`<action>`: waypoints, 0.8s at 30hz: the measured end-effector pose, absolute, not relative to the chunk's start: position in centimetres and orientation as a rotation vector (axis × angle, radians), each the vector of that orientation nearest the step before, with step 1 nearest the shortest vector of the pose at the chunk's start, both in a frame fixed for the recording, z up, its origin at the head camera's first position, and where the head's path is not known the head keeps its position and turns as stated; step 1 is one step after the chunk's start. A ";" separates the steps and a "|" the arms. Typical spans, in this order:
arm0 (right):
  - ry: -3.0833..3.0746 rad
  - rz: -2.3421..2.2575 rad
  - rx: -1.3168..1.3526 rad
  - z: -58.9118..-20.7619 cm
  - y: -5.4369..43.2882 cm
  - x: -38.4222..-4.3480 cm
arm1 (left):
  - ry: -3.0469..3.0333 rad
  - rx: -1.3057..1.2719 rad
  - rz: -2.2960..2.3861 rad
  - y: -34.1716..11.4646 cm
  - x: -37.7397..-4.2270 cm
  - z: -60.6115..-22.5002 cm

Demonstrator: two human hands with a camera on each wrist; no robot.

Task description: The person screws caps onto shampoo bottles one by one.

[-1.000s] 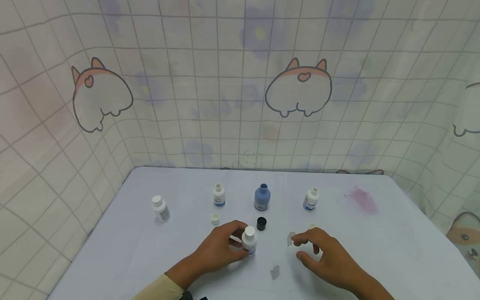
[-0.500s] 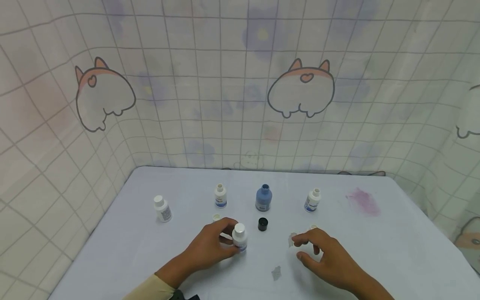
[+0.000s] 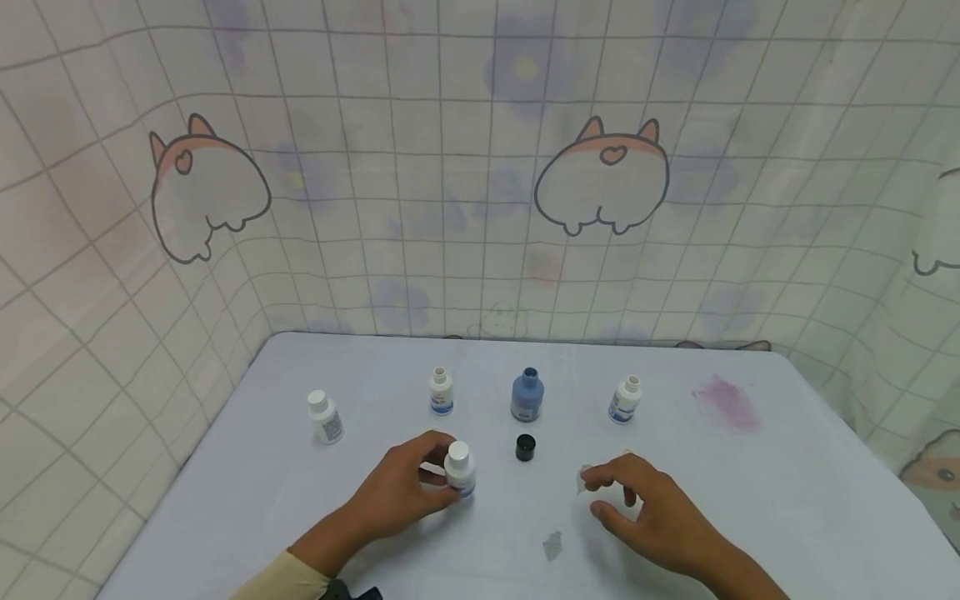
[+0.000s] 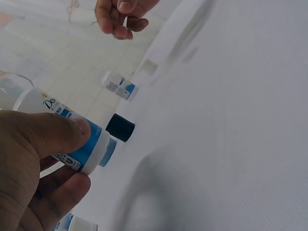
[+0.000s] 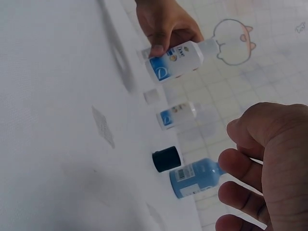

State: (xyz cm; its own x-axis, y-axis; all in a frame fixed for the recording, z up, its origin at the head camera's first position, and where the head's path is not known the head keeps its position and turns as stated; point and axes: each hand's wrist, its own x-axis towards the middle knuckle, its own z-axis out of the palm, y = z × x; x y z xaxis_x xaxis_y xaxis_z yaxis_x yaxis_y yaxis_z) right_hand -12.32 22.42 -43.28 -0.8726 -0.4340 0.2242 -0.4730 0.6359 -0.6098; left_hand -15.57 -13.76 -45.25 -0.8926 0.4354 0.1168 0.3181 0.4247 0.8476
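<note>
My left hand grips a small white capped bottle between thumb and fingers. In the left wrist view, this upright lotion bottle has a white body with a blue band near its base. It appears held slightly above the table. My right hand hovers over the right side, fingers loosely bent and holding nothing. Behind the hands stand an uncapped white bottle, an uncapped blue bottle and another uncapped white bottle. A black cap lies before the blue one.
A capped white bottle stands at the left on the white table. A white cap shows in the right wrist view. Grey marks and a pink stain are on the surface. A patterned curtain hangs behind.
My left hand has moved left with the white bottle, away from the black cap. It now hides the white cap in the head view. The right hand has stayed nearly still.
</note>
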 end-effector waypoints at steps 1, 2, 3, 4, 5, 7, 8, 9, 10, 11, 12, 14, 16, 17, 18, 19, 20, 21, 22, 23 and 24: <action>-2.795 1.068 0.772 -43.2 22.4 -12.3 | 2.553 0.680 1.480 -13.9 -15.6 -45.2; -2.801 1.071 0.768 -43.2 22.3 -12.3 | 2.556 0.682 1.487 -14.0 -15.6 -45.3; -2.807 1.075 0.764 -43.2 22.3 -12.3 | 2.559 0.685 1.494 -14.1 -15.6 -45.3; -2.813 1.079 0.759 -43.2 22.3 -12.3 | 2.560 0.687 1.501 -14.2 -15.6 -45.3; -2.819 1.080 0.754 -43.2 22.2 -12.3 | 2.563 0.687 1.501 -14.3 -15.7 -45.3; -2.827 1.085 0.747 -43.1 22.2 -12.3 | 2.569 0.684 1.502 -14.5 -15.6 -45.4; -2.828 1.088 0.746 -43.2 22.2 -12.3 | 2.570 0.678 1.505 -14.6 -15.6 -45.4; -2.829 1.086 0.743 -43.2 22.1 -12.3 | 2.572 0.672 1.505 -14.7 -15.6 -45.4; -2.826 1.085 0.743 -43.2 22.1 -12.3 | 2.575 0.667 1.504 -14.8 -15.6 -45.4; -2.822 1.083 0.745 -43.2 22.2 -12.3 | 2.580 0.665 1.505 -14.9 -15.6 -45.4; -2.820 1.083 0.745 -43.2 22.2 -12.3 | 2.584 0.663 1.507 -15.0 -15.6 -45.4; -2.816 1.080 0.749 -43.2 22.2 -12.3 | 2.596 0.660 1.510 -15.3 -15.6 -45.5; -2.811 1.079 0.755 -43.3 22.2 -12.2 | 2.613 0.656 1.506 -15.5 -15.7 -45.6; -2.810 1.079 0.757 -43.3 22.2 -12.2 | 2.618 0.654 1.510 -15.7 -15.7 -45.6; -2.811 1.077 0.757 -43.3 22.2 -12.2 | 2.623 0.647 1.511 -15.8 -15.7 -45.6; -2.809 1.076 0.759 -43.3 22.2 -12.2 | 2.630 0.640 1.511 -15.9 -15.7 -45.6; -2.809 1.075 0.759 -43.3 22.2 -12.2 | 2.633 0.632 1.511 -16.1 -15.7 -45.6; -2.807 1.074 0.759 -43.3 22.2 -12.3 | 2.640 0.624 1.509 -16.2 -15.7 -45.5; -2.806 1.072 0.760 -43.4 22.2 -12.3 | 2.644 0.615 1.508 -16.4 -15.6 -45.5; -2.807 1.074 0.758 -43.4 22.2 -12.3 | 2.651 0.605 1.504 -16.5 -15.6 -45.5; -2.808 1.074 0.756 -43.4 22.2 -12.3 | 2.659 0.593 1.499 -16.6 -15.6 -45.5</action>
State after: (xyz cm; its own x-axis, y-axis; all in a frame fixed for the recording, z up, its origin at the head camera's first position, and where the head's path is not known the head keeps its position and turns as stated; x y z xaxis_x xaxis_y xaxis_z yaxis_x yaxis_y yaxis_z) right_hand -12.26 22.20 -43.36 -0.8801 -0.4273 0.2070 -0.4564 0.6411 -0.6170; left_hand -15.59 -16.65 -45.51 -0.9267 0.3417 0.1565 0.3107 0.4624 0.8305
